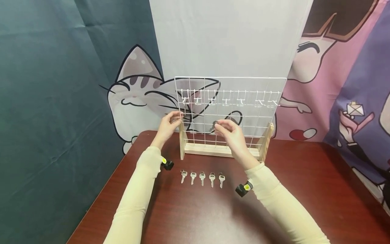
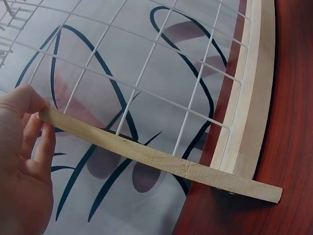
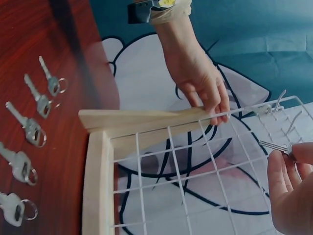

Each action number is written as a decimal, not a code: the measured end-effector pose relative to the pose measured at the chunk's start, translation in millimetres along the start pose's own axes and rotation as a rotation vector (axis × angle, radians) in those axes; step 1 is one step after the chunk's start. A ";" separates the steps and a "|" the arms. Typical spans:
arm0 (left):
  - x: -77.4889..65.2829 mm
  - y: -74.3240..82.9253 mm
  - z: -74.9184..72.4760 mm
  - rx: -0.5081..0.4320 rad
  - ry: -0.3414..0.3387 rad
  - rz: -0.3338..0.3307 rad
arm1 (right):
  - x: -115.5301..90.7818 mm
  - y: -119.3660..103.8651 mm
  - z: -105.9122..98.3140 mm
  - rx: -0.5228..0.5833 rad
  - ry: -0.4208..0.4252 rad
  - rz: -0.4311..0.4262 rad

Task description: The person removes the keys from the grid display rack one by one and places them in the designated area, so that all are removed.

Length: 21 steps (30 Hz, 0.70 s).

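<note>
A white wire grid rack (image 1: 230, 77) stands on wooden supports. My left hand (image 1: 169, 125) grips the top of the rack's left wooden upright (image 2: 146, 152), with thumb and fingers at its tip beside the wire edge. In front of the grid, my right hand (image 1: 232, 134) pinches a metal key (image 3: 274, 145) between thumb and fingertips; its bow is mostly hidden by them. Several silver keys (image 1: 202, 178) with small rings lie in a row on the table before the rack.
White hooks (image 1: 225, 101) line the upper part of the grid. Something small is at the leftmost hook, too blurred to tell. The dark red table (image 1: 304, 189) extends around the rack, and a printed cloth backdrop (image 1: 231, 37) hangs close behind it.
</note>
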<state>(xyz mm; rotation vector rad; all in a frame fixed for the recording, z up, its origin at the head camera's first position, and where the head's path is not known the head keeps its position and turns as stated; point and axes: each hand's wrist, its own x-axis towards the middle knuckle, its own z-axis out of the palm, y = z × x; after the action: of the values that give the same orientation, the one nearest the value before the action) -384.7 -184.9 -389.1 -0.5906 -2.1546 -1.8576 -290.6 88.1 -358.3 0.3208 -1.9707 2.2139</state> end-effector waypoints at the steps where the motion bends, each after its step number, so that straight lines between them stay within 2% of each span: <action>1: -2.1 4.3 0.3 -0.003 -0.006 -0.003 | -1.2 2.3 -2.5 0.008 0.000 0.011; 6: -10.5 26.9 2.4 0.002 -0.019 -0.011 | -5.9 13.4 -11.5 -0.025 -0.006 0.034; 18: -10.3 29.1 2.9 0.013 -0.006 -0.024 | -13.5 28.8 -36.3 -0.102 0.040 0.011; 21: -9.0 27.7 2.6 0.019 -0.009 -0.025 | -15.7 31.8 -43.1 -0.083 0.065 0.019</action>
<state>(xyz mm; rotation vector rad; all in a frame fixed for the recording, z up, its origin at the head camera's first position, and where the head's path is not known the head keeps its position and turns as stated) -364.1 -180.6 -368.9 -0.5711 -2.1930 -1.8482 -286.0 127.5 -397.6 0.2177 -2.0320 2.1182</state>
